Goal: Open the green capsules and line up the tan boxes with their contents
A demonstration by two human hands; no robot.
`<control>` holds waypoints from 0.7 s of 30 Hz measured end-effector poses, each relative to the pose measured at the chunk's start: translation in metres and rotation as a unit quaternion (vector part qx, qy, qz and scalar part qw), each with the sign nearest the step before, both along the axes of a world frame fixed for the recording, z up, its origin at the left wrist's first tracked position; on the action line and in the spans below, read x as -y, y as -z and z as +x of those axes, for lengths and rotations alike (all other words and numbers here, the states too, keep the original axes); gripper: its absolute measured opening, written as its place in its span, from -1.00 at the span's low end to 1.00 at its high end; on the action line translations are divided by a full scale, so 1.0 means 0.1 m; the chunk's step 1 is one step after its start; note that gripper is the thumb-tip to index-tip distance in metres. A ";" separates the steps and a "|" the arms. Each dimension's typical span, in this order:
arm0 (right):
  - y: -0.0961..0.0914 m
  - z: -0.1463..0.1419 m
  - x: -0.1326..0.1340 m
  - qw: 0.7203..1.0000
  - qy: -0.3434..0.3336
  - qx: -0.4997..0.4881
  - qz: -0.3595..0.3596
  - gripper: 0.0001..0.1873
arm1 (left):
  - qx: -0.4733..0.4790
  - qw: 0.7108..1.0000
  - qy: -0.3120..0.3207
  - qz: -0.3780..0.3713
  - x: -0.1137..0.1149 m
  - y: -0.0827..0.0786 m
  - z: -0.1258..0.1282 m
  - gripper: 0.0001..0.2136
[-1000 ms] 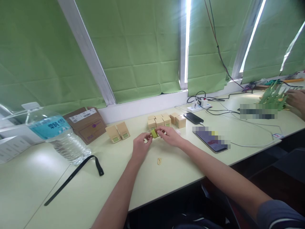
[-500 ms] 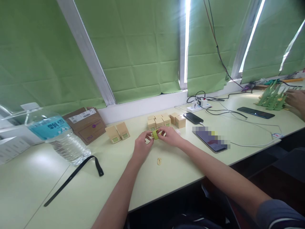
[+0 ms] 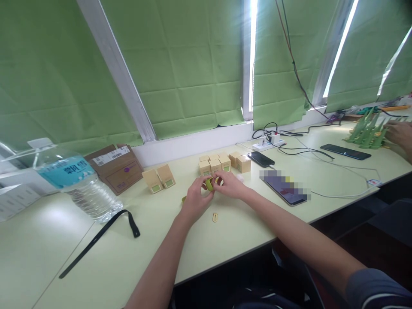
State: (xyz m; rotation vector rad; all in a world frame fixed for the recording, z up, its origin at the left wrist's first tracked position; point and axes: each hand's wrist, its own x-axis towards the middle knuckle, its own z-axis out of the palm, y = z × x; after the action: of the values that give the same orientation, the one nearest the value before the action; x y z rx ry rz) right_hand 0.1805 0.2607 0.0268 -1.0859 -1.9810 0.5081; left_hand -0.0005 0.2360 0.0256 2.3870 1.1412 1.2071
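Note:
My left hand [image 3: 197, 194] and my right hand [image 3: 228, 184] meet over the table, fingers closed around a small yellow-green rounded piece [image 3: 209, 184]. Its exact kind is partly covered by my fingertips. Another green piece [image 3: 183, 199] peeks out on the table beside my left hand, mostly hidden by it. Between my forearms lies a small pale-yellow loop [image 3: 215, 217]. Just behind my hands stand several small kraft-paper boxes [image 3: 215, 165], close together. To the left, two open small boxes [image 3: 159, 179] with green label windows stand upright.
At left are a large water bottle [image 3: 86, 184], a brown carton [image 3: 116, 169] and a black strap [image 3: 103, 238]. Phones [image 3: 261, 159] and a tablet-like device [image 3: 285, 189] lie right, near a power strip [image 3: 268, 145] with cables. Another person's hand [image 3: 399, 132] touches green spiky pieces [image 3: 367, 131].
The green piece in my hands has turned and its opening shows more. My left hand has shifted slightly down and right. A second green piece now shows on the table beside it.

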 end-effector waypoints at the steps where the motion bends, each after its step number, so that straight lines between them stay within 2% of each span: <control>1: -0.01 0.00 0.00 1.000 0.001 0.001 -0.003 -0.95 | 0.000 1.000 0.002 0.000 0.00 -0.01 0.00 -0.66; 17: -0.06 0.05 0.02 1.000 0.018 0.020 0.015 -0.94 | 0.002 1.000 0.000 0.021 -0.04 0.02 0.01 -0.62; 21: -0.07 0.08 0.02 1.000 0.016 -0.008 0.025 -0.93 | -0.014 0.999 -0.021 0.024 -0.07 0.04 -0.05 -0.59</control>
State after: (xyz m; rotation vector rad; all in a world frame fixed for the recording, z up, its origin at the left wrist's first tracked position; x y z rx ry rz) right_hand 0.1887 0.2592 0.0335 -1.0768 -1.9487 0.4479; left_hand -0.0053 0.2427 0.0218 2.4338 1.1905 1.2325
